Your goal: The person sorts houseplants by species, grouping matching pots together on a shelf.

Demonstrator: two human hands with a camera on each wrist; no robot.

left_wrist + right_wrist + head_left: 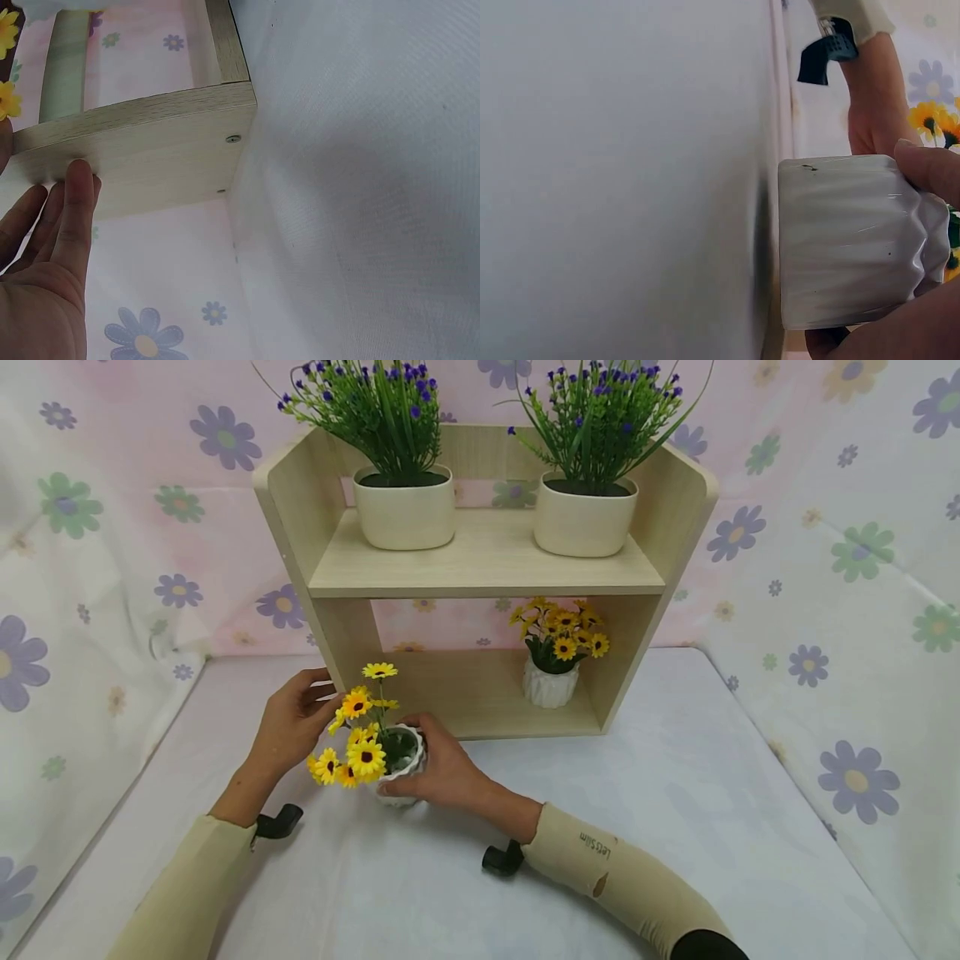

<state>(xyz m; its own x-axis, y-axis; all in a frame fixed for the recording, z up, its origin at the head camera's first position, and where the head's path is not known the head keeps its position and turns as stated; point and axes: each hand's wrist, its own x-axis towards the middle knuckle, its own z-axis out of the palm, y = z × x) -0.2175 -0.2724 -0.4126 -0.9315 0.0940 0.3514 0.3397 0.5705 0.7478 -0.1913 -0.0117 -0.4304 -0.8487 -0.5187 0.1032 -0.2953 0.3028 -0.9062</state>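
My right hand [450, 768] grips a small white ribbed flowerpot [847, 244], its thumb and fingers on opposite sides. Yellow artificial daisies [366, 758] rise from this pot and lean left. The pot is just in front of the shelf's lower left opening, close above the white tabletop. At the left side panel of the light wooden shelf [480, 581], my left hand [288, 722] holds the front edge. Its extended fingers [77, 199] lie against the panel's outer face, while the thumb, only partly in view, is at the front edge.
A matching pot of yellow daisies [551, 681] stands at the right of the lower shelf. Two cream planters [405, 514] with purple flowers stand on the upper shelf. A white cloth [600, 827] covers the table, and a flower-patterned curtain [817, 543] hangs behind.
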